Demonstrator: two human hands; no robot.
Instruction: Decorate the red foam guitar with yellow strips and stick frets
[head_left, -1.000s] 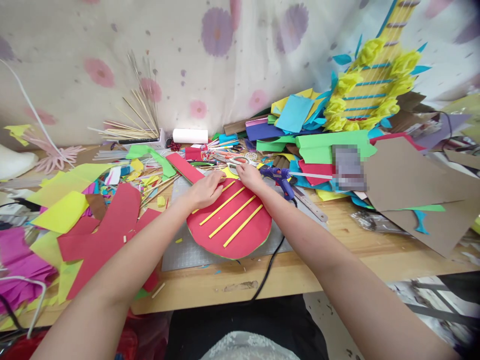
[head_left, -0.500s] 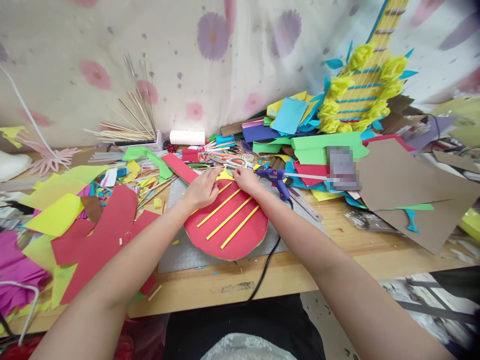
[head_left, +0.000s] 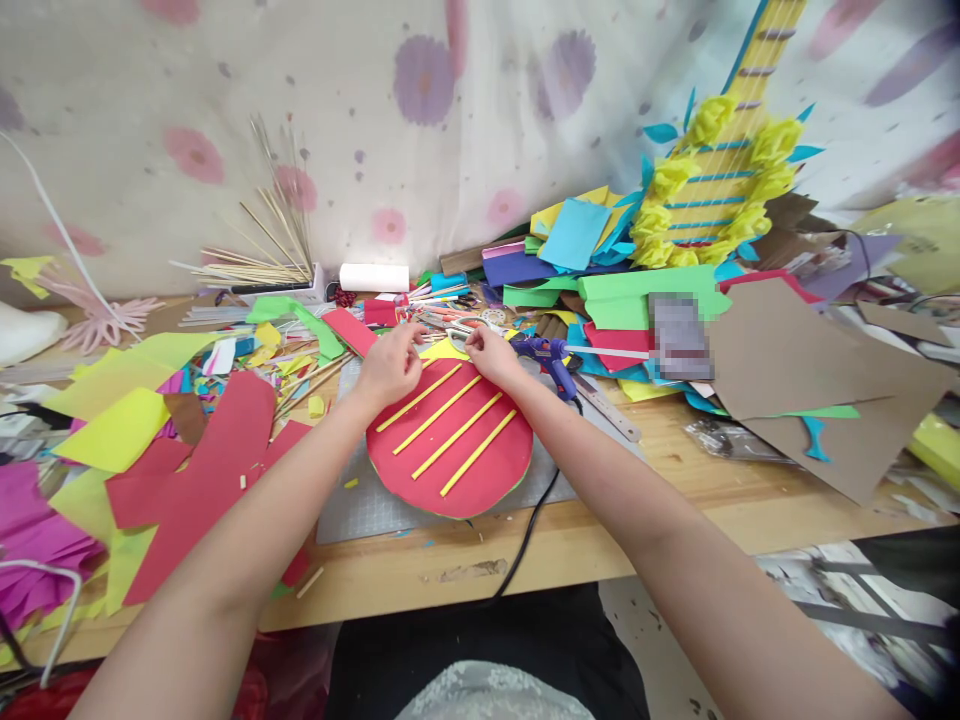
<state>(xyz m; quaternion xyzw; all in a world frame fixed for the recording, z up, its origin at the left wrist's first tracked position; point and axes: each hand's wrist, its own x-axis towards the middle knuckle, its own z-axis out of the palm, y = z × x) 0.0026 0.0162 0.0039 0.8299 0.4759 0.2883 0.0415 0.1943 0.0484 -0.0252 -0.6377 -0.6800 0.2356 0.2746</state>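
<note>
A round red piece (head_left: 442,465) with several slanting yellow strips (head_left: 457,435) and a red neck (head_left: 349,330) at its upper left lies in front of me. My left hand (head_left: 391,368) is over its upper left edge, fingers curled in; anything between the fingertips is too small to make out. At its upper right edge my right hand (head_left: 492,358) has its fingers pressed together, the tips by yellow paper (head_left: 444,348) and white-handled scissors (head_left: 459,328). What the right fingers hold is hidden. A blue glue gun (head_left: 551,358) lies just right of this hand.
Beneath the red piece is a grey cutting mat (head_left: 341,500), with a metal ruler (head_left: 607,408) at right. Red cut pieces (head_left: 217,470) lie left, brown cardboard (head_left: 810,370) right. A flowered yellow guitar shape (head_left: 720,180) stands behind. A black cable (head_left: 529,535) crosses the front edge.
My left hand has drawn back left from the yellow paper, uncovering more of the leftmost strip and the paper. My right hand has stayed nearly in place.
</note>
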